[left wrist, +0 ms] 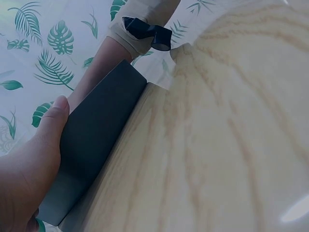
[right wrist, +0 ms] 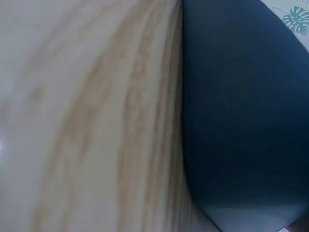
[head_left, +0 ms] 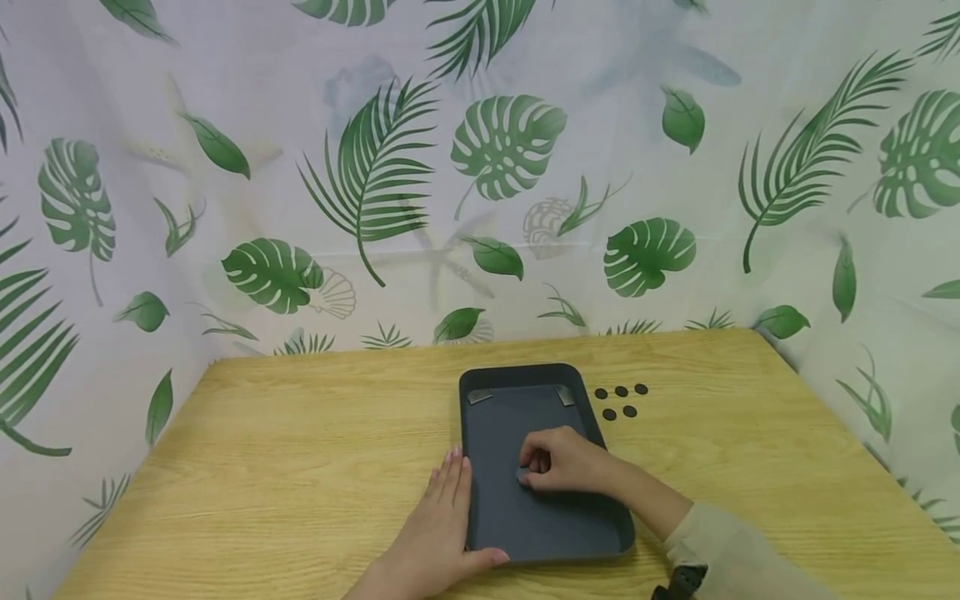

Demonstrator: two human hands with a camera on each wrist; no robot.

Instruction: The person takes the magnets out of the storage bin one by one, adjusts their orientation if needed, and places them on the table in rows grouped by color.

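A dark grey rectangular tray point(head_left: 502, 525) lies on the wooden table. My left hand point(head_left: 438, 529) rests with straight fingers along its left wall, the thumb at the near edge. In the left wrist view that thumb point(left wrist: 50, 125) touches the tray's outer wall point(left wrist: 101, 140). Over the middle of the tray, my right hand point(head_left: 566, 462) has curled fingers and pinches a small grey piece point(head_left: 522, 477), mostly hidden by the fingers. The right wrist view shows only the tray's wall point(right wrist: 246, 106) and the table, not the fingers.
Two small silvery flat pieces, one at the far left point(head_left: 480, 397) and one at the far right point(head_left: 565, 396), lie in the tray's far corners. Several black discs point(head_left: 621, 392) lie on the table point(head_left: 300, 467) right of the tray. A leaf-patterned curtain point(head_left: 405, 250) hangs behind.
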